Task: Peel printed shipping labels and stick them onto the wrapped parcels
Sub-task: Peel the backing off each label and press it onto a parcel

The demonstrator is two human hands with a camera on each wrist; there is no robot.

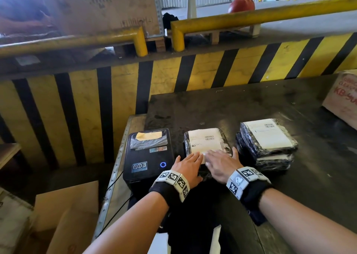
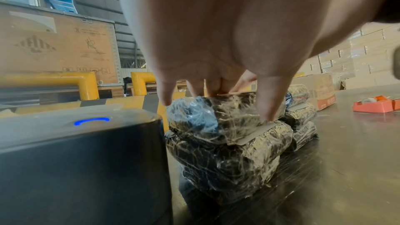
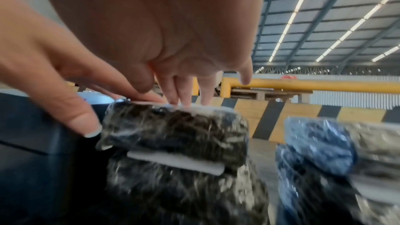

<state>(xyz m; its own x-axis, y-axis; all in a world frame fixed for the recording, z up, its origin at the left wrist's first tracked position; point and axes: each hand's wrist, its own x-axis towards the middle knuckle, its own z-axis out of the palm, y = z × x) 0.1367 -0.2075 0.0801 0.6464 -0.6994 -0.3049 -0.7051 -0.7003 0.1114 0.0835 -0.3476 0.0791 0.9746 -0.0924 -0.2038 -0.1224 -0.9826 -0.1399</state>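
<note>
Light: bright daylight, ceiling strips | glare: table sheen | blur: right wrist view | edges: wide-angle bending

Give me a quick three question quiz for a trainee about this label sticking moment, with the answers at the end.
1. True or false: both hands lie flat on the label of the near parcel stack.
2. What stands directly left of that stack? A) a tape dispenser B) the black label printer C) a helmet
3. Fill in: the top parcel of the second stack, to the right, already carries a white ____.

Key
1. True: the left hand and the right hand press its near edge with straight fingers.
2. B
3. label
</note>
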